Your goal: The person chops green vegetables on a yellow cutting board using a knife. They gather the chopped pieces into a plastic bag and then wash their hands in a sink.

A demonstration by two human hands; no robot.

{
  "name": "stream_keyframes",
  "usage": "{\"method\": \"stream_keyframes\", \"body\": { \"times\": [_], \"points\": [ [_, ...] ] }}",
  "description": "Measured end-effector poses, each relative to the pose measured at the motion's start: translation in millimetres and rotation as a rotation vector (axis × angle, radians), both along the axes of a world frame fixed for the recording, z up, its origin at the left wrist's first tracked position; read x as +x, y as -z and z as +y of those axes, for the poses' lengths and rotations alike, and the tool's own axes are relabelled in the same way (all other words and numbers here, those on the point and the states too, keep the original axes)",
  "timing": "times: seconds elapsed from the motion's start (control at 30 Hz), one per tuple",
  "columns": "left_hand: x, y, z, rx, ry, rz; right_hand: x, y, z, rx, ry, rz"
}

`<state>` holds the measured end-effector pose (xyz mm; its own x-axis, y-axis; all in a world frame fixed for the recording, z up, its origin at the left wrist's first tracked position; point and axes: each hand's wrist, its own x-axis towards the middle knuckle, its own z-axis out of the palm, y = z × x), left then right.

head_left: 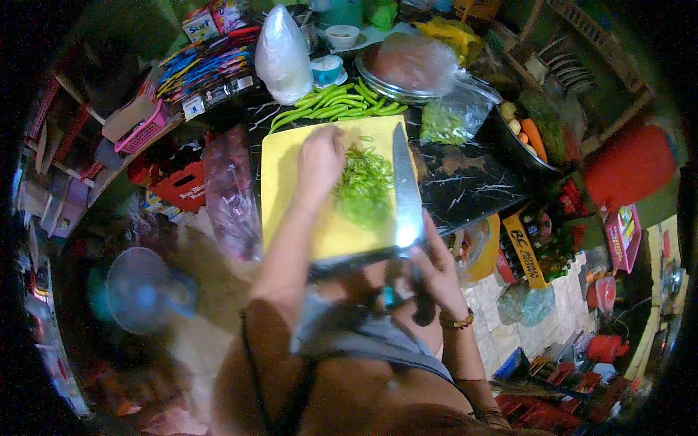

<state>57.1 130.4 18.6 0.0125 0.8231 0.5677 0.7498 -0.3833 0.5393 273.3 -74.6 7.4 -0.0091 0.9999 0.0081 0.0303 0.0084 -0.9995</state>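
A yellow cutting board (286, 190) lies at the near edge of the dark marbled table. On its right half sits a heap of sliced green chili peppers (363, 182), with one small piece further up. My left hand (320, 161) is closed over the board, left of the heap; whatever its fingers hold is hidden. My right hand (440, 265) is closed around the dark handle of a large kitchen knife (402, 182). The blade points away from me along the board's right side. Whole long green chili peppers (334, 102) lie just beyond the board.
A tied white plastic bag (282, 62) and a blue cup (327, 70) stand behind the peppers. A bag of chopped greens (442, 123), a covered metal basin (407, 65) and a pot with carrots (534, 138) are at right. A fan (145, 291) is at lower left.
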Motion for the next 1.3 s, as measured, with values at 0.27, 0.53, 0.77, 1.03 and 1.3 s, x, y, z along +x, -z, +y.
{"method": "stream_keyframes", "body": {
  "times": [0.27, 0.53, 0.77, 1.03, 1.3],
  "points": [
    [-23.0, 44.7, 138.2, -0.337, -0.205, 0.280, 33.0, -1.8, -34.0, -0.034, 0.084, -0.097],
    [-92.6, -10.7, 62.3, -0.216, -0.179, -0.003, 18.0, -43.5, -18.7, -0.133, -0.257, -0.471],
    [-190.7, 23.9, -59.1, -0.455, 0.100, -0.093, -11.3, -57.5, 33.0, -0.072, -0.696, -0.850],
    [-115.6, -1.7, -87.9, -0.181, 0.179, 0.286, -15.5, -49.2, 46.8, -0.076, -0.500, -0.917],
    [-85.4, 18.8, -86.9, -0.222, 0.444, 0.082, -25.6, -53.4, 27.9, -0.029, -0.443, -0.824]
  ]
}}
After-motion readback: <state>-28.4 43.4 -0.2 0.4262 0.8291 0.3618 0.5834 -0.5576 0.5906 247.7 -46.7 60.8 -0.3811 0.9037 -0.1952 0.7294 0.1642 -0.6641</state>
